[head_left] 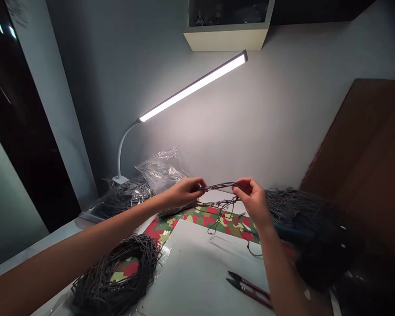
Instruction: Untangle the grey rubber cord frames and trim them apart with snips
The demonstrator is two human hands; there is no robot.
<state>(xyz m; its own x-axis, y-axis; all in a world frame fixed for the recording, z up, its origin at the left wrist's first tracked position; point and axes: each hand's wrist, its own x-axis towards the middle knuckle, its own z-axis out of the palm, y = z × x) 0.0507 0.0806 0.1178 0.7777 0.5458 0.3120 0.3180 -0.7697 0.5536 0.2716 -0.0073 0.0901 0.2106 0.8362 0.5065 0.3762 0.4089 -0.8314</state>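
A: Bare left forearm (pixel 85 241) is right up in the lens, coming in from 8 o'clock. Under it, at 7, sits a fat ring-shaped coil of thin dark-grey strands (pixel 98 285).

B: lol ok, and the hands?

A: Both busy. The left hand (pixel 186 192) pinches one end of a slim bundle of dark-grey strands (pixel 222 185), and the right hand (pixel 253 197) pinches the other end, thumb against fingers. Bundle's just off centre toward 5 o'clock, stretched between them in mid-air, with tangled loops dangling below.

B: What's underneath?

A: Flat white sheet (pixel 194 267) at 6, a red-green-cream camo-patterned surface (pixel 202 216) just beyond it. Black-and-red metal snips (pixel 252 288) at 5, tips aimed at 10.

B: Anything else?

A: Clear plastic bag (pixel 164 169) near 9, big heap of dark-grey strands (pixel 292 204) at 4, and a lit white bar lamp (pixel 194 87) up at 12.
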